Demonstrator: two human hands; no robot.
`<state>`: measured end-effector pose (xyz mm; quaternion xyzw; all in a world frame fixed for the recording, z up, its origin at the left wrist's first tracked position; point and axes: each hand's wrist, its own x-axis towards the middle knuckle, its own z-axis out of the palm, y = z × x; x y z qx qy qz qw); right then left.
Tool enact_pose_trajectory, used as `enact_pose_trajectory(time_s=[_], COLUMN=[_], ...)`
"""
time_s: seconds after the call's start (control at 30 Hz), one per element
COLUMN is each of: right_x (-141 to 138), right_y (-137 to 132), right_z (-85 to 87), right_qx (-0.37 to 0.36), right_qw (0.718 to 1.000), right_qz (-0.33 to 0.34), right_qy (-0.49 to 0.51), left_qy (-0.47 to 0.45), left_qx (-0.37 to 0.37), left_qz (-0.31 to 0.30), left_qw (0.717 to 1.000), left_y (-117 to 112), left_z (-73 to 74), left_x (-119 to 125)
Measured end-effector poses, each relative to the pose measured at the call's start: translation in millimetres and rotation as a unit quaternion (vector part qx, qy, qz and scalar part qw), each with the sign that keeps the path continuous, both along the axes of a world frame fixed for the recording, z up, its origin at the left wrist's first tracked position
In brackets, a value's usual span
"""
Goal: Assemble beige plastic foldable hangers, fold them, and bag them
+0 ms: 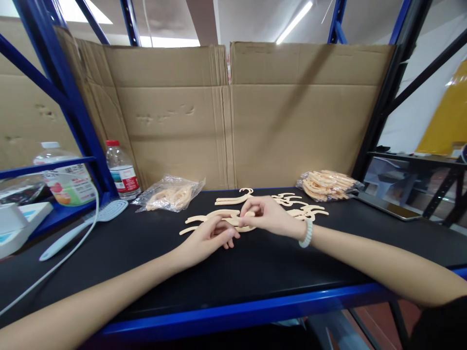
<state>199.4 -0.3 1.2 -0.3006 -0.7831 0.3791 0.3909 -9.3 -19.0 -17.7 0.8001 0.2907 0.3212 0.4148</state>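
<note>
Both my hands meet over a small pile of flat beige hanger-shaped pieces (204, 219) on the black shelf top (255, 262). My left hand (211, 236) curls its fingers onto a piece at the pile's near edge. My right hand (264, 214), with a white bead bracelet at the wrist, pinches the same cluster from the right. More loose beige pieces (233, 198) lie just behind, and others (310, 210) to the right of my right hand.
A clear bag of beige pieces (170, 194) lies at back left, another full bag (328, 184) at back right. A water bottle (123, 171), a white brush (83, 223) and a cable sit left. Cardboard walls the back; a tablet (386, 205) lies right.
</note>
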Motion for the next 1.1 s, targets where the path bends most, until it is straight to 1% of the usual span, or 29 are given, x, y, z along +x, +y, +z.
enact_pose_trajectory(time_s=[0.1,0.17,0.3,0.47,0.53,0.6,0.67,0.7,0.73,0.77,0.8,0.87,0.9,0.93,1.0,1.1], right_x=[-9.1,-9.2,-6.7,-12.5,-12.5,-5.4,11.0,22.1,34.3,46.7,58.6,77.6,83.9,87.8,89.9,85.7], right_y=[-9.4,-9.1,-5.7,-13.0,-13.1,-5.4,11.3,22.2,33.8,45.5,56.4,74.6,81.3,86.5,93.1,96.7], right_z=[-7.0,-8.0,-6.3,-7.5,-4.2,2.5,9.7,12.2,13.3,12.9,10.9,3.2,-1.6,-6.3,-13.9,-17.3], right_qx=[-0.029,-0.036,-0.030,-0.037,-0.034,-0.019,0.030,0.074,0.126,0.167,0.197,0.216,0.217,0.216,0.216,0.224], right_qw=[1.000,0.999,1.000,0.999,0.999,0.999,0.997,0.991,0.977,0.956,0.931,0.891,0.880,0.875,0.873,0.874], right_qz=[0.004,0.000,-0.004,0.022,0.022,0.009,-0.027,-0.053,-0.100,-0.148,-0.179,-0.204,-0.204,-0.202,-0.199,-0.204], right_qy=[-0.009,-0.005,-0.004,0.002,-0.012,-0.037,-0.070,-0.097,-0.137,-0.190,-0.249,-0.343,-0.370,-0.384,-0.390,-0.381], left_qy=[-0.040,-0.050,-0.063,-0.048,-0.053,-0.076,-0.103,-0.113,-0.123,-0.131,-0.139,-0.155,-0.163,-0.171,-0.188,-0.213], left_qx=[-0.074,-0.095,-0.105,-0.089,-0.094,-0.106,-0.118,-0.122,-0.126,-0.130,-0.133,-0.139,-0.140,-0.141,-0.141,-0.133], left_qz=[0.021,0.043,0.069,0.068,0.070,0.081,0.098,0.107,0.115,0.122,0.129,0.140,0.144,0.148,0.155,0.164], left_qw=[0.996,0.993,0.990,0.993,0.992,0.988,0.983,0.980,0.978,0.975,0.973,0.968,0.966,0.964,0.960,0.954], left_y=[2.4,2.5,1.8,0.8,0.6,0.9,2.0,2.8,3.7,4.6,5.5,6.9,7.5,8.0,8.9,10.7], left_z=[-0.7,0.3,2.3,2.5,3.0,3.8,4.4,4.6,4.8,5.0,5.2,5.7,6.0,6.4,7.4,9.5], left_x=[0.9,1.7,3.6,5.0,5.0,4.4,3.3,2.6,1.9,1.2,0.6,-0.6,-1.3,-1.9,-3.4,-6.2])
